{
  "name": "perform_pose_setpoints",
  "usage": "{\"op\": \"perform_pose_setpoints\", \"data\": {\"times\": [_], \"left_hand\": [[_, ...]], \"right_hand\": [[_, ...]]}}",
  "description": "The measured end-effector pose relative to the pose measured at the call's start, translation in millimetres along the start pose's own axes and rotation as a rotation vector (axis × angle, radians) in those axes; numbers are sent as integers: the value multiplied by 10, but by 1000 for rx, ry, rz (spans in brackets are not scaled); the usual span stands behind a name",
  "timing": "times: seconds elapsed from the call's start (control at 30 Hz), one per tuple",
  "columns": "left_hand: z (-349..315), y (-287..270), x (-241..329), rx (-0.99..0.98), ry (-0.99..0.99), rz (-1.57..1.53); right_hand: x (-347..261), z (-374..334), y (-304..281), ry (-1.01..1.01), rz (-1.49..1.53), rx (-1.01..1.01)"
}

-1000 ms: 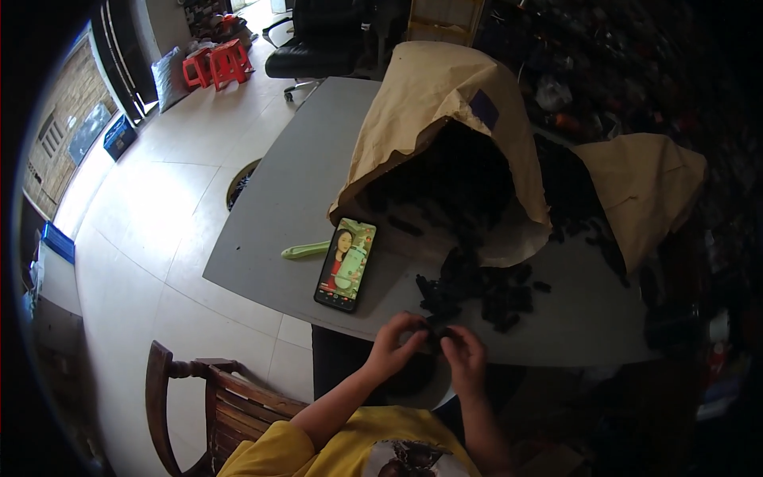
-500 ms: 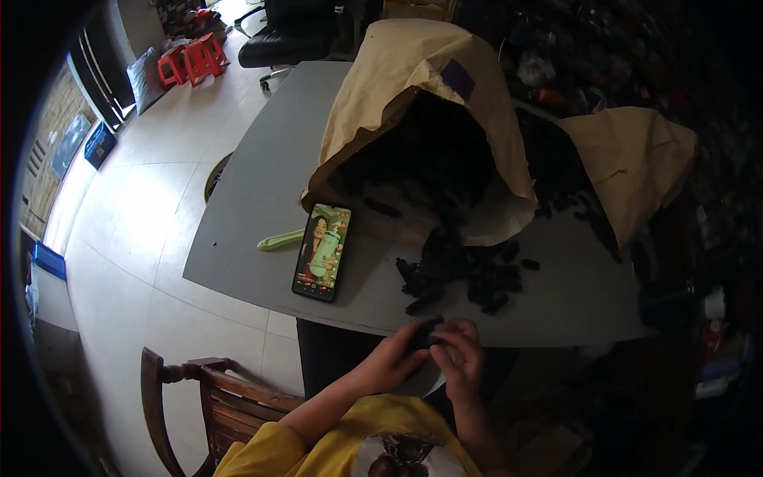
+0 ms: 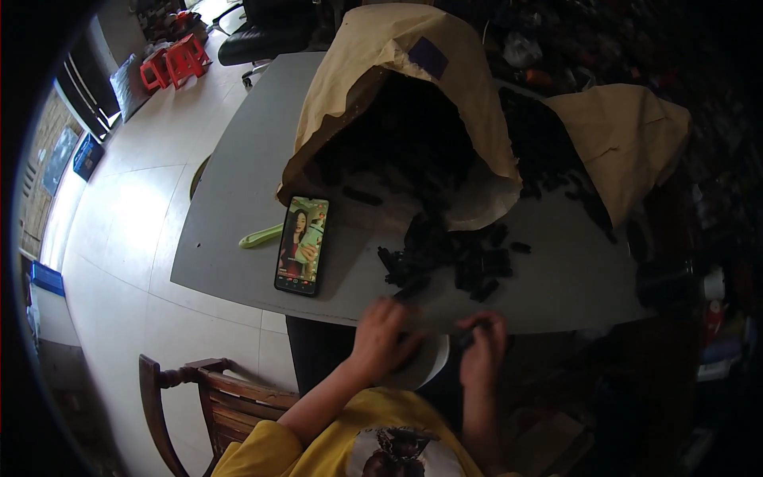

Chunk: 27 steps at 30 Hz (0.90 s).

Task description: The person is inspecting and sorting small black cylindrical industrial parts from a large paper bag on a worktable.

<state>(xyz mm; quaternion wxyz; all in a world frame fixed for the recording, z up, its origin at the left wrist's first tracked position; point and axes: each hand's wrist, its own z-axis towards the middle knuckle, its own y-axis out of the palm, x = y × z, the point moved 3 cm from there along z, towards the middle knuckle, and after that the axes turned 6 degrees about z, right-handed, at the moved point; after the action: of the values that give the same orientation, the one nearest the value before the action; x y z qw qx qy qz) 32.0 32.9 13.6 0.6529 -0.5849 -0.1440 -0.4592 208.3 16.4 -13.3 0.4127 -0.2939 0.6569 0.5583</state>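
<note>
At the front edge of the grey table [image 3: 230,262], my left hand [image 3: 380,338] is slightly blurred, its thumb apart from the fingers. Its fingertips are nearest the loose black pieces [image 3: 477,274], and nothing shows in it. Off to the right, my right hand [image 3: 483,354] is closed on a small dark piece [image 3: 467,337]. Partly hidden beneath the hands is a white rounded container [image 3: 433,362]. A large brown paper bag [image 3: 405,36] lies with its torn mouth toward me, and small black elongated pieces spill out of it.
A phone [image 3: 302,246] with a lit screen leans near a light green stick-like object [image 3: 261,237]. Another brown paper piece [image 3: 628,135] lies at the right with black pieces beside it. A wooden chair [image 3: 230,397] stands at lower left; red stools [image 3: 185,60] are farther off.
My hands were together on a dark piece and have come apart. The left moved up toward the table edge; the right moved right with a dark piece. The view shifted slightly.
</note>
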Motion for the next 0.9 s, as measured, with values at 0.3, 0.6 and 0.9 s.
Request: {"op": "perform_pose_setpoints", "data": {"times": [0.3, 0.6, 0.9], "left_hand": [[91, -17, -303, 179, -116, 484], [-30, -30, -430, 186, -473, -1518], [-119, -49, -110, -146, -424, -972]], "right_hand": [[-277, 485, -173, -299, -1509, -111], [-78, 50, -166, 136, -271, 55], [-146, -87, 465, 276, -26, -196]]}}
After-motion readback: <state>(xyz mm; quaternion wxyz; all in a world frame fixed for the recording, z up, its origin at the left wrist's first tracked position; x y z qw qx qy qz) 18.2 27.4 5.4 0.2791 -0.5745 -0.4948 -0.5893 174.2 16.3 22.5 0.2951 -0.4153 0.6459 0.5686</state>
